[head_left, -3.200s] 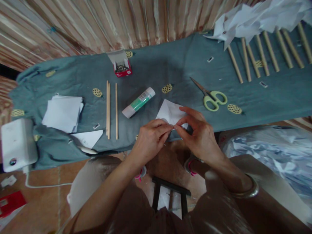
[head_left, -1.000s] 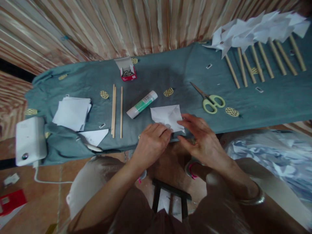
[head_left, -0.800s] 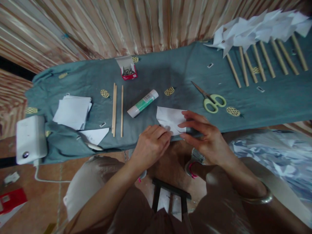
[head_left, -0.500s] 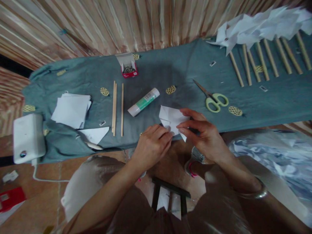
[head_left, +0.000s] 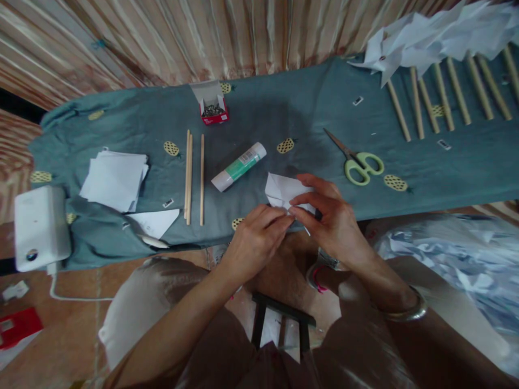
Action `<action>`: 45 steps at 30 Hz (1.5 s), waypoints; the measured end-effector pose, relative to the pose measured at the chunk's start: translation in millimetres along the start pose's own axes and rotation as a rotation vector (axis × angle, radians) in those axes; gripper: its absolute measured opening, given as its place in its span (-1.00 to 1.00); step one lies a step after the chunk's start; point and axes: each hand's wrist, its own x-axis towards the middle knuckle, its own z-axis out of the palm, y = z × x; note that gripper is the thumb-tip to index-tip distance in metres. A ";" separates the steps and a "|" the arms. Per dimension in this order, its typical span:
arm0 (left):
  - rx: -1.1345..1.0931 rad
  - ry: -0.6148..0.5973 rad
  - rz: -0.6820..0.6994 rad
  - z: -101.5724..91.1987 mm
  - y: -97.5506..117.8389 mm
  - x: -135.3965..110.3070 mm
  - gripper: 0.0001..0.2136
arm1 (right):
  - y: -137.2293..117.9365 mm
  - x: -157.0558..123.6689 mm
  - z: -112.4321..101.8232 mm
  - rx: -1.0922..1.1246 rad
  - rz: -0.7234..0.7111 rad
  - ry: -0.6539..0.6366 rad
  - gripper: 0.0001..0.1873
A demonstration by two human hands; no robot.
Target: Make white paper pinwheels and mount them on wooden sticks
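Note:
A folded piece of white paper [head_left: 284, 187] is held at the table's front edge between my two hands. The fingers of my left hand [head_left: 257, 235] pinch its lower edge. My right hand [head_left: 330, 216] grips it from the right, thumb and fingertips meeting my left fingers near the paper's middle. Fingers cover the lower part of the sheet. Just beyond lies a glue stick [head_left: 239, 167] with a green label. Scissors [head_left: 357, 162] with light green handles rest to the right. Thin wooden sticks [head_left: 189, 178] lie to the left.
A red box of small metal pins [head_left: 214, 112] stands open at the back. A stack of white paper squares [head_left: 115, 181] and a white device with a cable [head_left: 42, 229] are on the left. Paper pinwheels on sticks [head_left: 430, 43] line the back right. A plastic bag [head_left: 458, 270] is at right.
My fingertips have drawn together over the paper's lower middle, my left hand shifting slightly right. The paper stays in both hands. The view has shifted slightly.

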 end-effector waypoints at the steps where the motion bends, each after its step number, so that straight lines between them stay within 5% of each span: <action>1: -0.009 0.005 -0.012 0.1 0.0 0.2 -0.84 | -0.4 -0.7 -0.8 0.002 0.010 0.003 -0.92; 31: -0.057 -0.011 -0.075 0.7 -1.8 1.4 -0.86 | -1.9 -9.5 -4.0 -0.081 -0.104 0.001 -0.83; 38: -0.057 -0.015 -0.081 0.7 -2.5 1.6 -0.86 | -4.4 -10.5 -2.0 -0.138 -0.117 -0.097 -0.71; 45: -0.048 -0.009 -0.064 0.4 -1.6 2.1 -0.87 | -11.7 -12.1 6.0 -0.373 -0.219 -0.099 -0.73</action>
